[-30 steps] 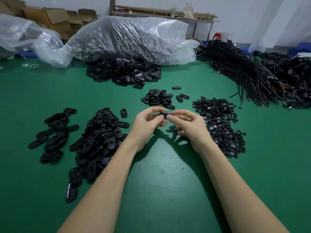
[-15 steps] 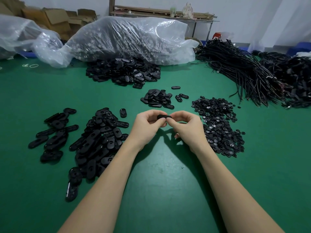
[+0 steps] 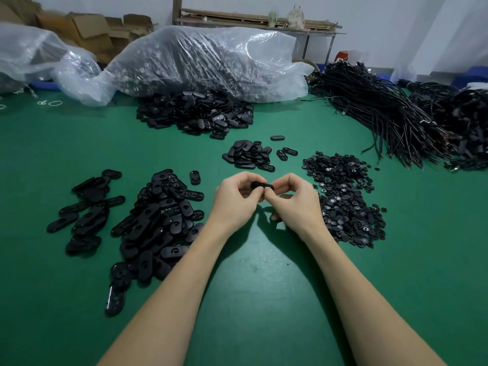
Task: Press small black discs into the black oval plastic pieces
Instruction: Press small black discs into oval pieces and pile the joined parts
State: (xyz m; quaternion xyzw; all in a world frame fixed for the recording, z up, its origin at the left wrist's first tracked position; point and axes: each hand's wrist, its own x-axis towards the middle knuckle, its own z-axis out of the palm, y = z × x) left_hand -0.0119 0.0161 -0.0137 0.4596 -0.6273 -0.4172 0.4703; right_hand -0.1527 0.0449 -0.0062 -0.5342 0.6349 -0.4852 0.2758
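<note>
My left hand (image 3: 235, 200) and my right hand (image 3: 295, 203) meet above the middle of the green table, both pinching one black oval piece (image 3: 260, 185) between thumbs and forefingers. Whether a disc sits in it is hidden by my fingers. A pile of small black discs (image 3: 343, 199) lies just right of my right hand. A heap of oval pieces (image 3: 158, 220) lies left of my left hand, with a smaller group (image 3: 87, 207) farther left. Another small pile of ovals (image 3: 248, 155) lies just beyond my hands.
A large heap of oval pieces (image 3: 195, 114) spills from a clear plastic bag (image 3: 206, 62) at the back. Bundles of black cords (image 3: 383, 112) fill the back right. Cardboard boxes (image 3: 87, 30) and a shelf (image 3: 253, 21) stand behind the green table (image 3: 264, 286).
My hands have risen slightly and closed in on the oval piece, the fingers shifting their grip on it. The piles have not moved.
</note>
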